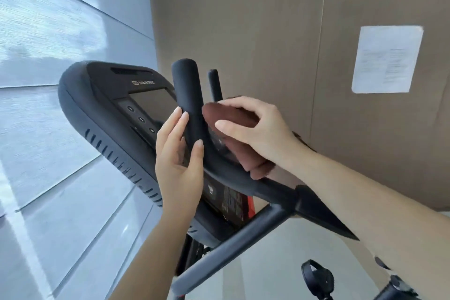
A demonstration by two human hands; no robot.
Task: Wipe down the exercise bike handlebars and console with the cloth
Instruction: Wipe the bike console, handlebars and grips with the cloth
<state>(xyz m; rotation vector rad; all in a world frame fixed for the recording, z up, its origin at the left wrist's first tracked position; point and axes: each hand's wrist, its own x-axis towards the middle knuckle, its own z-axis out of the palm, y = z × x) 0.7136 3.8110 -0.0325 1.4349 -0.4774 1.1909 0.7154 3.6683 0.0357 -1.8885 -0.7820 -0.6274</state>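
The exercise bike's black console (102,105) with a dark screen and round buttons fills the left centre. In front of it rises a black padded handlebar horn (188,87), and a thinner second horn (214,83) stands behind. My left hand (179,153) wraps loosely around the nearer horn at its bend, thumb in front and fingers behind. My right hand (258,129) holds a dark reddish-brown cloth (233,118) bunched in its fingers, pressed against the handlebar between the two horns. Part of the cloth hangs down over the bar.
A grey panelled wall (48,31) lies to the left. A tan wall with a white paper sheet (387,58) fills the right. The handlebar's lower bar (233,248) and a pedal (316,277) show below, over a pale floor.
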